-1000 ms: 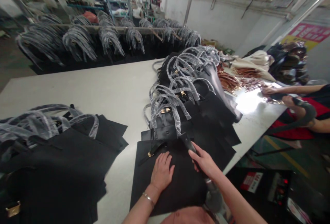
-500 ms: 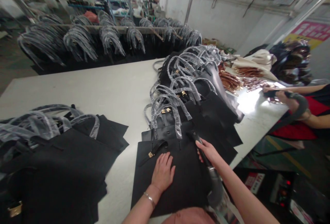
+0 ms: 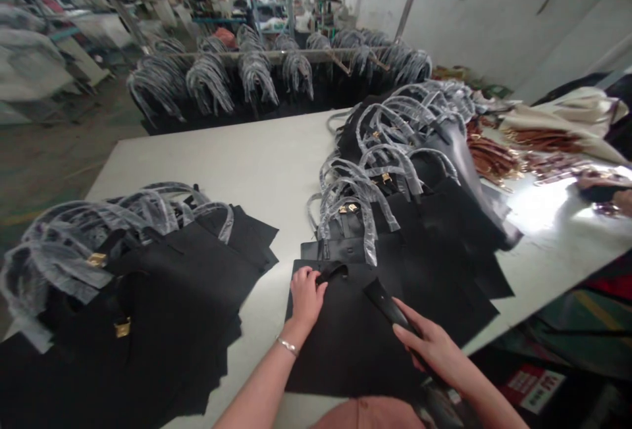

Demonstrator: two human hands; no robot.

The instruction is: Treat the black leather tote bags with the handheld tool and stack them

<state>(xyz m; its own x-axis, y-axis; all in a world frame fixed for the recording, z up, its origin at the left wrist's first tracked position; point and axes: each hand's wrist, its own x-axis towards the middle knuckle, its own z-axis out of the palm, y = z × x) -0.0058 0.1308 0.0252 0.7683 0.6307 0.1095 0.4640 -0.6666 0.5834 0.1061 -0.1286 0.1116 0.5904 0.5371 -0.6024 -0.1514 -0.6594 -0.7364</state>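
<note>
A black tote bag (image 3: 355, 350) lies flat on the table in front of me. My left hand (image 3: 307, 294) is at its upper left, with the fingers curled round a short black strap (image 3: 336, 271) that arches up from the bag. The strap's gold clasp is hidden. In my right hand (image 3: 427, 340) is a black hand tool with a flat nozzle (image 3: 382, 301), held over the bag's upper right and angled up to the left. A thick hose seems to run back from it beneath my forearm. Whether the nozzle touches the bag I cannot tell.
More black bags with plastic-wrapped handles (image 3: 390, 120) overlap behind mine. Another pile of black bags (image 3: 187, 284) lies at left on the white table (image 3: 197, 159). Bags hang on a rail (image 3: 257, 80) beyond. Brown straps (image 3: 494, 156) and a co-worker's hand (image 3: 623, 202) are at right.
My left hand has gone from lying flat on the bag to grasping the strap. The nozzle has moved a little lower against the bag. The view has swung left.
</note>
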